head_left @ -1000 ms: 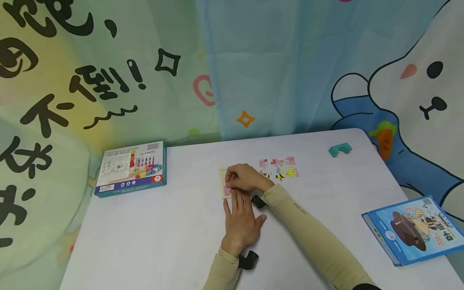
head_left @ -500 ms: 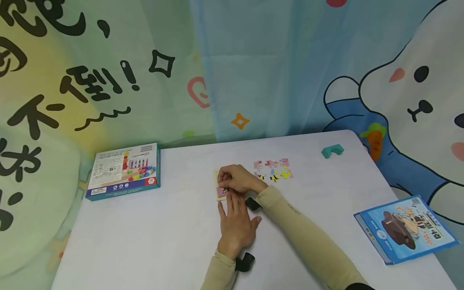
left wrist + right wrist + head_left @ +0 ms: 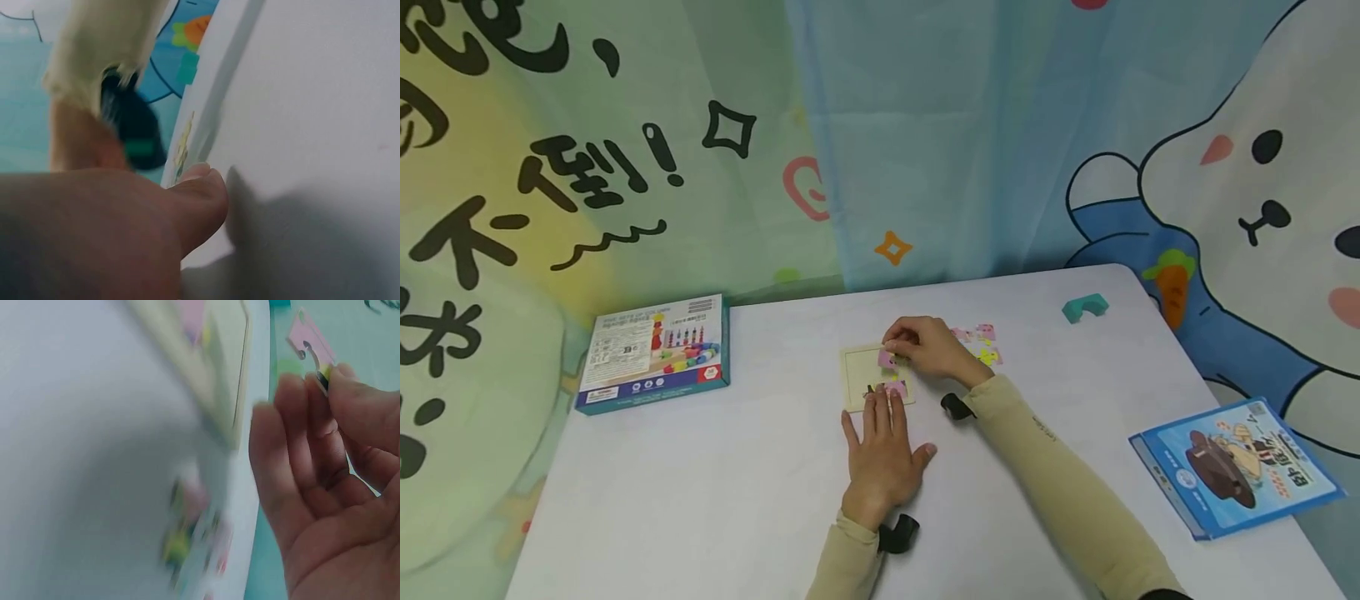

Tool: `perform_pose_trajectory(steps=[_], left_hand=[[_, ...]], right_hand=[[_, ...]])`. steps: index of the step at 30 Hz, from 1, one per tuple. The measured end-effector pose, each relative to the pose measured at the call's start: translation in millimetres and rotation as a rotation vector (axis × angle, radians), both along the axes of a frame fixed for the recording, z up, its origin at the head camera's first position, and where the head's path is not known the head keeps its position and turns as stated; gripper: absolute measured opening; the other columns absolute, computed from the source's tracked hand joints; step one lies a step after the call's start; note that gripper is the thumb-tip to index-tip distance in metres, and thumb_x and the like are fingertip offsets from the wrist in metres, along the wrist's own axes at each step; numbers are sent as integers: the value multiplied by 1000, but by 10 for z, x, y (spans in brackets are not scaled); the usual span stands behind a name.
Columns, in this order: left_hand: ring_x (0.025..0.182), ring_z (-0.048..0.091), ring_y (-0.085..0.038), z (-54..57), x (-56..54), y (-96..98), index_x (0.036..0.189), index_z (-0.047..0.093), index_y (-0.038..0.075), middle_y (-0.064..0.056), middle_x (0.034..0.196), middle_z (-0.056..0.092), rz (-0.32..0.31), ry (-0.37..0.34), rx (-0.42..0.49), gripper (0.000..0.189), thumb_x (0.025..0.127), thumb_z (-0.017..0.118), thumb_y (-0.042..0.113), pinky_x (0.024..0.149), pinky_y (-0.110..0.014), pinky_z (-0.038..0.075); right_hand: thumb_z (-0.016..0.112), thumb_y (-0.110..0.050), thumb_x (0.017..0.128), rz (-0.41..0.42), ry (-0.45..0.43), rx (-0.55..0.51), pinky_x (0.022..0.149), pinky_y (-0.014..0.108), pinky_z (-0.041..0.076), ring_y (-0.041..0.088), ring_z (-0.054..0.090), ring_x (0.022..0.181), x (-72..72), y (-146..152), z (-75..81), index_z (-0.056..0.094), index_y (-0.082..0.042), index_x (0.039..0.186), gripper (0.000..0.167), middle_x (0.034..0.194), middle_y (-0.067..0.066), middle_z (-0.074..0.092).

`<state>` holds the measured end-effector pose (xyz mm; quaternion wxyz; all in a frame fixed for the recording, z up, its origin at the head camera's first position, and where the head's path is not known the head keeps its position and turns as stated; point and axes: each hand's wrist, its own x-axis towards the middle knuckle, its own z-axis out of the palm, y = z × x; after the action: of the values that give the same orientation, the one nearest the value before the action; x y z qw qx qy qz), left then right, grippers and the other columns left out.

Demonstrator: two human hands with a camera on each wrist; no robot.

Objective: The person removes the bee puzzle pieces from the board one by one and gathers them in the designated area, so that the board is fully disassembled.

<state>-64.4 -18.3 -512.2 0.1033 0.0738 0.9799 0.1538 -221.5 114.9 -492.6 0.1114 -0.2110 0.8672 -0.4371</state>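
My right hand [image 3: 934, 346] pinches a pink jigsaw piece [image 3: 312, 340] between thumb and fingers, held above the upper right part of a pale puzzle tray [image 3: 856, 367]. In the right wrist view, that piece shows a dark and yellow patch near the fingertips. My left hand [image 3: 882, 467] lies with its fingers extended over the tray's lower edge. Its fingertips rest by a pink piece [image 3: 896, 387] lying in the tray, and partly cover the pieces there. Loose jigsaw pieces [image 3: 988, 356] lie right of the tray, some hidden behind my right hand.
A toy box [image 3: 655, 354] lies at the table's back left. A blue box with a hat picture [image 3: 1236, 471] is at the right edge. A small teal arch-shaped block [image 3: 1084, 307] sits at the back right. A printed cloth [image 3: 917, 150] hangs behind the white table [image 3: 715, 492].
My right hand has moved up and to the right from the tray's lower part, with a pink jigsaw piece now visible in its fingers. More of the tray shows. The left hand stays nearly still.
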Motion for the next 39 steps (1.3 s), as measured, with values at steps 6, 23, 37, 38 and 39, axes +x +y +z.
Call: perform_pose_trajectory(steps=[6,23,37,38,39], left_hand=[[163,20,-38,44,-13,-30,167,27,3,-21,176,21,-12,-6,-15,90,103,60,56,126,-72,12],[162,19,-38,53,-34,-49,167,26,2,-22,175,20,-26,-24,11,90,102,62,54,131,-60,16],[162,21,-35,48,-31,-35,167,26,3,-19,176,21,-25,-14,-64,89,103,59,56,131,-57,19],[162,22,-35,53,-26,-35,167,26,3,-19,176,22,-24,-13,-63,90,103,60,56,131,-57,19],[162,22,-35,58,-20,-33,167,26,3,-19,175,22,-23,-14,-62,90,103,59,56,131,-57,19]], right_hand=[[69,-15,104,-122,-128,-109,73,33,64,18,77,77,57,277,-79,74,-4,111,13,93,10,76],[66,-4,103,-38,-210,-62,69,30,62,18,73,74,254,594,-48,72,2,117,16,95,14,71],[75,-4,94,-30,-93,72,74,25,57,11,71,75,359,728,-51,76,-4,113,19,96,7,75],[76,-5,94,-40,-78,88,73,25,56,11,69,75,361,728,-53,77,-5,111,18,94,6,75],[77,-6,94,-43,-58,104,73,25,55,11,67,74,363,730,-56,77,-6,110,16,93,5,74]])
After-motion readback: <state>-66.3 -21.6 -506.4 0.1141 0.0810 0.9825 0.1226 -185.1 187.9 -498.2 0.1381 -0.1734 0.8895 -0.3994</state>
